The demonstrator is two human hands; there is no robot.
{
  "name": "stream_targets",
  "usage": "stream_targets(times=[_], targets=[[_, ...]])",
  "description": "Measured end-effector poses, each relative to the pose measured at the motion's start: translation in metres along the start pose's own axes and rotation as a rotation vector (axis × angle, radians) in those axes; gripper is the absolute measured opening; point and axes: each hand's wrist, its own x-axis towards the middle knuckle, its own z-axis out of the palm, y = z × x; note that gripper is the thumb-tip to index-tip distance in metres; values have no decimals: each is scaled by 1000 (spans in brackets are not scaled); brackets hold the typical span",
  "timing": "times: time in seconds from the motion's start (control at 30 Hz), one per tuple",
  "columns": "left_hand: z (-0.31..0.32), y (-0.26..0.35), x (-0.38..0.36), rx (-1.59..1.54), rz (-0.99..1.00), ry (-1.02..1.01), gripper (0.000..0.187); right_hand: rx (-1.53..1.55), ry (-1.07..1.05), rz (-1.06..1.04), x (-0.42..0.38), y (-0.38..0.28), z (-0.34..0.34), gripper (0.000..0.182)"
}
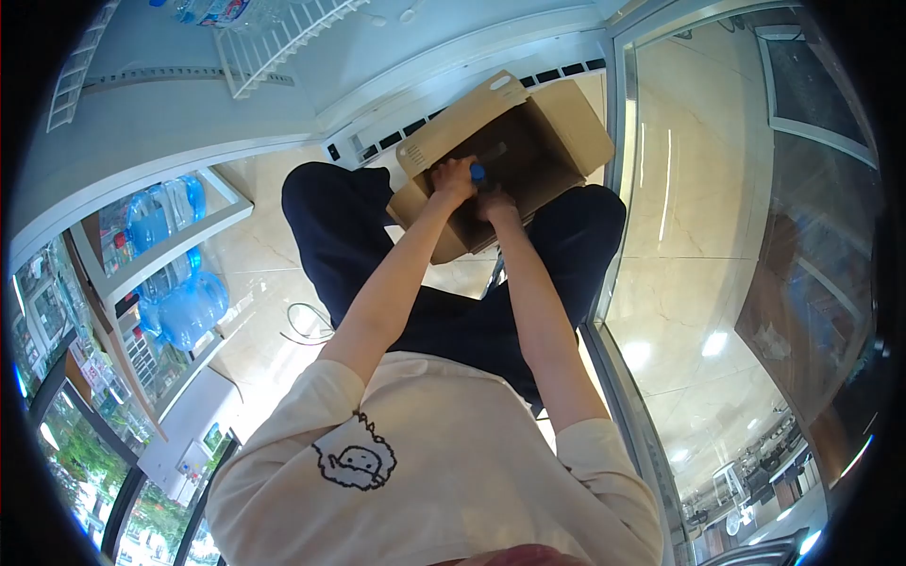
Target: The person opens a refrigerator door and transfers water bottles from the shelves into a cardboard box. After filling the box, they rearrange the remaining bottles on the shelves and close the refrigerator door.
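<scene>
An open cardboard box (576, 123) stands tilted on the floor between my knees, its flaps spread outward. My left hand (455, 179) reaches over its near-left side, fingers curled beside a bright blue bottle cap (478, 174). The bottle under that cap is mostly hidden by my hand and the box's shade. Lower and to the right, my right hand (496, 203) is down inside the box, close to the same cap. Its fingers are hidden in the shadow. A small pale patch shows on the dark inner wall beyond my hands.
Ahead is an open white fridge cabinet (377, 66) with a wire shelf (283, 47) and bottles (212, 11) at the top left. A glass door (661, 283) stands close on my right. Large blue water jugs (184, 307) are at left, near a loose cable (307, 324) on the tiles.
</scene>
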Motion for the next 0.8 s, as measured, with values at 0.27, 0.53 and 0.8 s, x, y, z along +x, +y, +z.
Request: stream_targets(times=[0.27,0.53,0.8], targets=[[103,-76,20,-155,152,-125,46,-26,481,-278,-112,-29,-38,36],[55,-25,-26,38,132,-96,30,330,843,-479,-178,0,-40,18],[-2,-42,-108,88,436,199,37,383,711,-587,-93,1,14,16]])
